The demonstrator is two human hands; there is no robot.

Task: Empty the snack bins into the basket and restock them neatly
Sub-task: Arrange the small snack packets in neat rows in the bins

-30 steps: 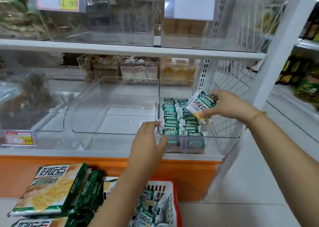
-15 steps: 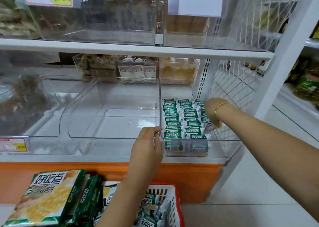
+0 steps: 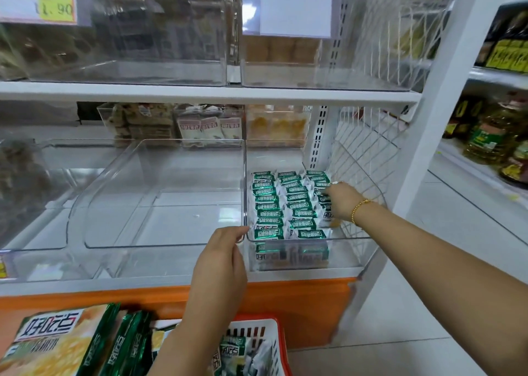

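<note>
The right clear bin [image 3: 360, 237] on the lower shelf holds neat rows of small green-and-white snack packets [image 3: 270, 205]. My right hand [image 3: 341, 201] is down inside this bin at its right-hand row, fingers curled on a white-and-green packet [image 3: 327, 215] set among the others. My left hand [image 3: 225, 250] holds the front rim where this bin meets the empty middle bin [image 3: 160, 204]. A red-and-white basket [image 3: 273, 328] with more small packets sits on the floor below my left arm.
Large green biscuit bags [image 3: 57, 344] lie at the bottom left beside the basket. A bin of brown snacks [image 3: 20, 184] stands at the left. A white wire side panel [image 3: 363, 158] closes the shelf's right end. Above runs another shelf [image 3: 200, 93] with clear bins.
My right hand brought a packet down from above the right bin into its right-hand row and now pushes in deeper. The left hand stayed on the bin rim.
</note>
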